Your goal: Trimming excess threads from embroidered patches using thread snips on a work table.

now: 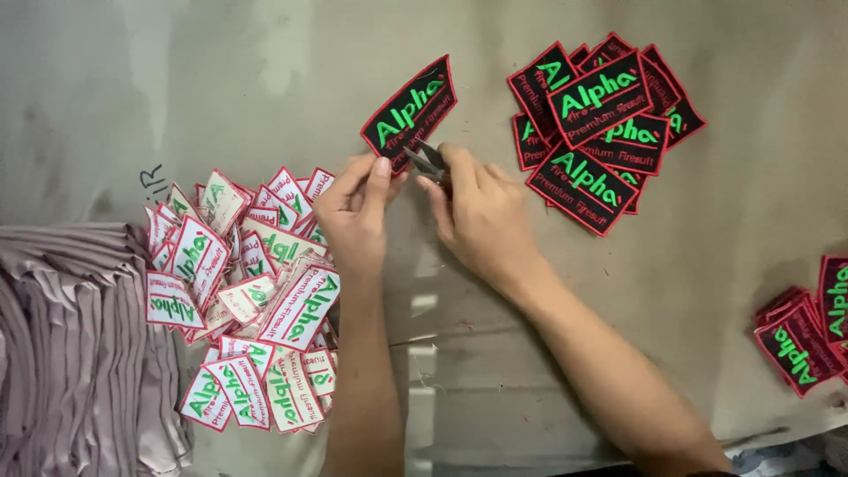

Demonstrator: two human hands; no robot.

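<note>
Tilting patch (411, 113), long axis up-right

right-edge patches (835, 300) cut off; snips (427, 161) mostly hidden by fingers

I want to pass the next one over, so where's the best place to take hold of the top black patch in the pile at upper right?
Probably the top black patch by its upper right short end, coming from the far right. That end overhangs the pile and lies uncovered, so fingers can pinch its thin edge without disturbing those beneath. The right hand is nearest.
</note>
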